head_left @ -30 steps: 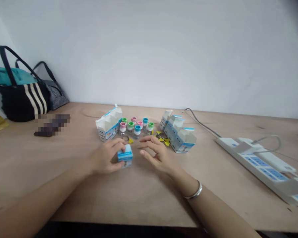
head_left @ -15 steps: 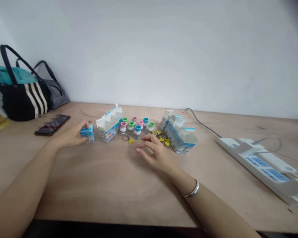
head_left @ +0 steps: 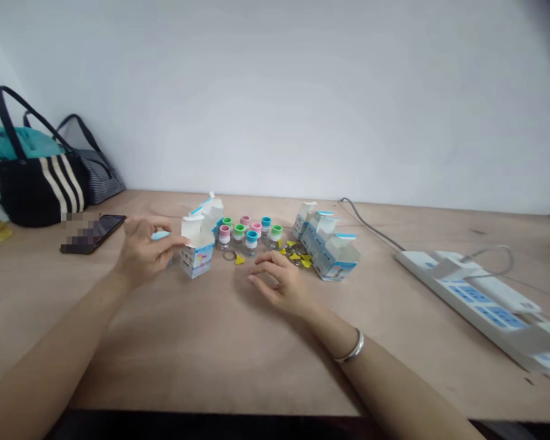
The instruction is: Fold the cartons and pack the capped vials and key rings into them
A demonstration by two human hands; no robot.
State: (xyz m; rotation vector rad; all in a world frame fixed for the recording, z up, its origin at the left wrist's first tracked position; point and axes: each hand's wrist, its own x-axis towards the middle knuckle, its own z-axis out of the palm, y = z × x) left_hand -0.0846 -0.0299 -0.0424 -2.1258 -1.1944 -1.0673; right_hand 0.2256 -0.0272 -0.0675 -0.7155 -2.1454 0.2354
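Hands well apart above the table (head_left: 211, 354): the left hand (head_left: 143, 252) is raised just beside an open white-and-blue carton (head_left: 197, 263), a small blue box (head_left: 160, 235) mostly hidden behind its fingers, grip unclear. The loosely curled right hand (head_left: 277, 284) sits near yellow key tags (head_left: 297, 256) and capped bottles (head_left: 245, 235).

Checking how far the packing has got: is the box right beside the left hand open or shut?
Open: the white top flaps of the carton stand raised, not folded down. It sits upright just beyond the left hand's fingertips.
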